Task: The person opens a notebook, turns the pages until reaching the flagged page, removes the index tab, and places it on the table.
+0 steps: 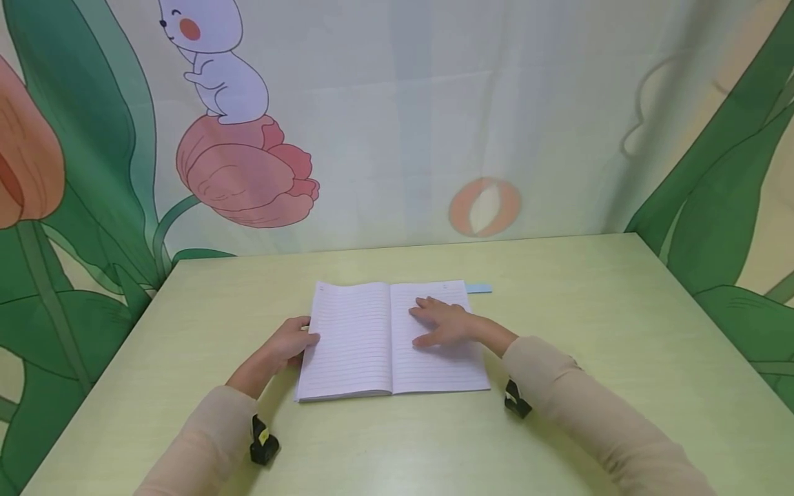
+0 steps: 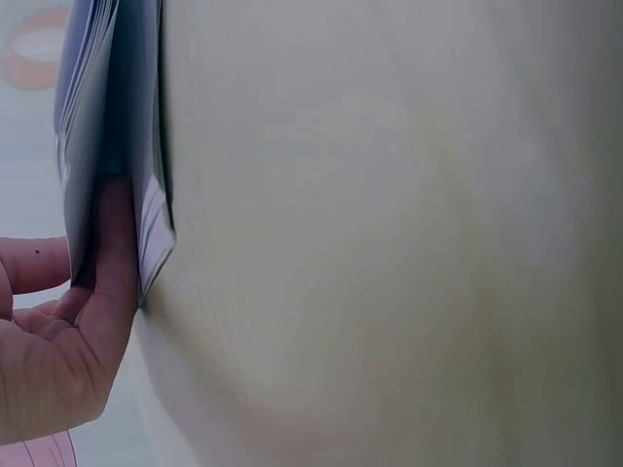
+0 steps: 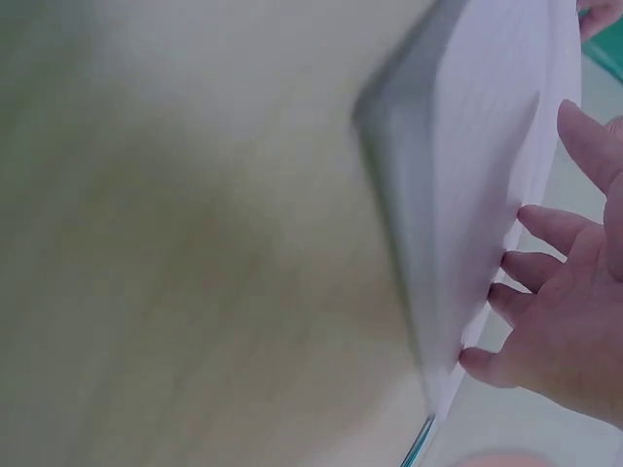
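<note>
An open lined notebook (image 1: 350,351) lies on the table, its blank ruled pages facing up. At its left edge my left hand (image 1: 287,342) grips a bundle of pages, the thumb on top. In the left wrist view, fingers of the left hand (image 2: 73,341) reach in between the upper pages (image 2: 88,126) and the lower pages (image 2: 148,195). My right hand (image 1: 448,324) rests on the right page with its fingers spread. The right wrist view shows the fingertips of that hand (image 3: 569,311) touching the paper (image 3: 487,146).
A light blue strip (image 1: 480,288) sticks out past the notebook's upper right edge. The pale green table (image 1: 397,448) extends around the notebook. Behind it hangs a printed curtain (image 1: 397,138) with flowers and a cartoon animal. Each wrist wears a small black device (image 1: 265,444).
</note>
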### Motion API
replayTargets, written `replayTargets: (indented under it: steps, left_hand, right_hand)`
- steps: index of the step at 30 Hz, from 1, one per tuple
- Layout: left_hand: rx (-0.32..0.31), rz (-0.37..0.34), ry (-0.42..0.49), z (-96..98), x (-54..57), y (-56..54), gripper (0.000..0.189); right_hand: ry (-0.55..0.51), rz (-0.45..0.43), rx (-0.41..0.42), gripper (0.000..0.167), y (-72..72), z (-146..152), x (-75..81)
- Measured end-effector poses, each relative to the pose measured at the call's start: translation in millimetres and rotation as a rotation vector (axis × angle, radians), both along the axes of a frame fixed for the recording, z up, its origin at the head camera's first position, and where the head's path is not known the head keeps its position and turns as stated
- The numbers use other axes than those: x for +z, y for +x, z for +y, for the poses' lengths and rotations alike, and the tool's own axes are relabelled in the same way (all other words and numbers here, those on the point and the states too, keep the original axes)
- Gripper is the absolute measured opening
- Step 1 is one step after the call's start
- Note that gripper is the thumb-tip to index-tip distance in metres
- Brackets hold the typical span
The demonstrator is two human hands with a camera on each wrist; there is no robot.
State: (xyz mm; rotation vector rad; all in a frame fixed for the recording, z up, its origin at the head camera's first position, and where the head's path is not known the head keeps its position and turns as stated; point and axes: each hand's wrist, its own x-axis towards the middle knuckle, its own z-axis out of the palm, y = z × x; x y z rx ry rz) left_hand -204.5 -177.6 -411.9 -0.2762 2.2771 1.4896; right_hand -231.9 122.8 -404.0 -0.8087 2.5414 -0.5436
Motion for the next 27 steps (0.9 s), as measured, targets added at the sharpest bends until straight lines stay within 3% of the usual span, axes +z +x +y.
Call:
replayTargets:
  steps: [14,27]
  left_hand:
    - [-0.008,0.010,-0.010,1.8,-0.3,-0.2,0.043]
    - [0.004,0.002,0.008,-1.0,-1.4,-0.5,0.044]
  right_hand:
    - [0.126,0.077,-0.232,0.082,-23.6,38.6,-4.0]
    - [0.141,0.115,-0.289,0.091,-24.4,39.9,-2.5]
